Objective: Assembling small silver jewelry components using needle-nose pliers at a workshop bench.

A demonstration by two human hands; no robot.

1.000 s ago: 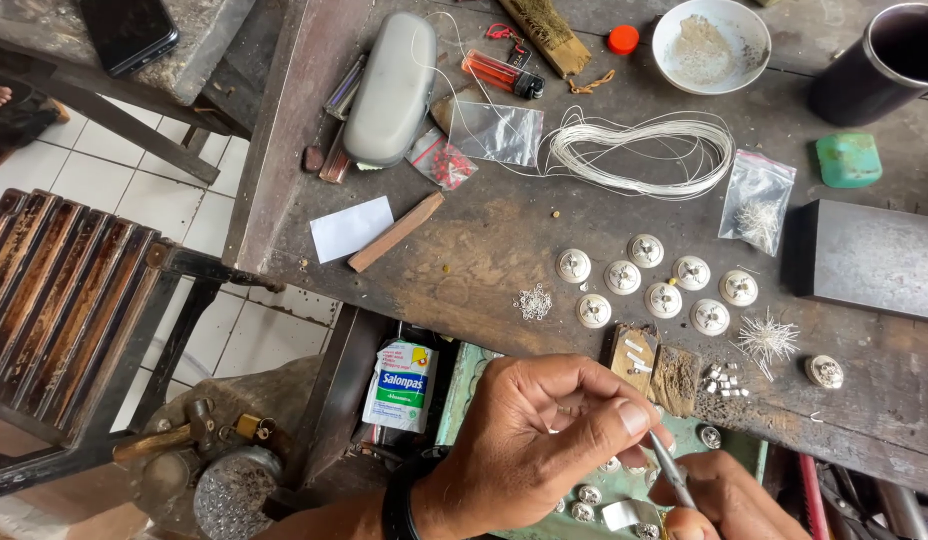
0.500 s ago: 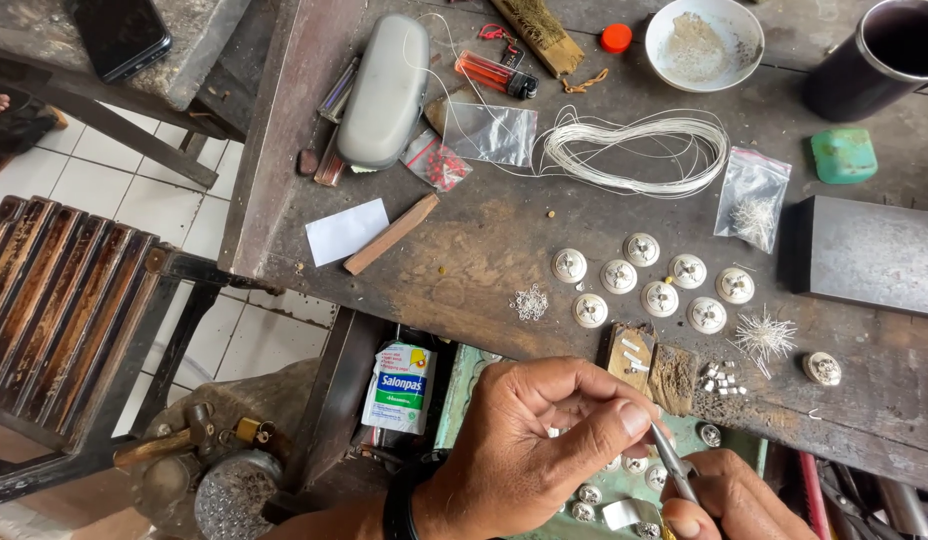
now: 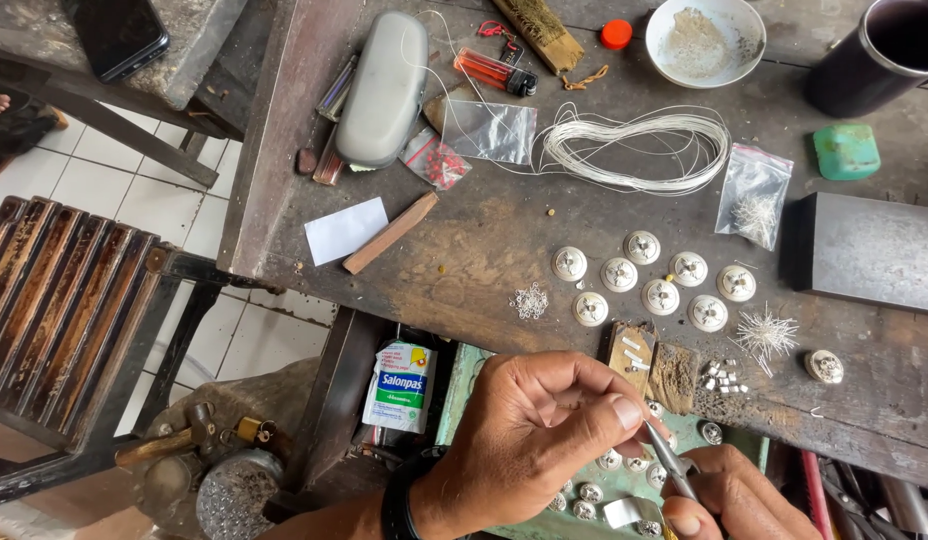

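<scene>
Left hand [image 3: 544, 430] curled, fingertips pinched tight on something too tiny to tell; right hand [image 3: 729, 495] grips tweezers [image 3: 669, 458] meeting it, low over the green tray [image 3: 594, 485] below the tabletop [image 3: 484, 250].

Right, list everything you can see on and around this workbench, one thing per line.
round filigree pieces: eight in a cluster, one apart at right, silver, bench centre-right
wire coil: one, white, bench top centre
glasses case: one, grey, upper left
lighter: one, orange, beside case
bowl: one, white, top
cup: one, dark, top right
metal block: one, dark, right
green block: one, right
plastic bags: three, clear
wooden stick: one, brown, left
phone: one, black, top left
left hand: pinching tweezers
right hand: bottom right, by tweezers
</scene>
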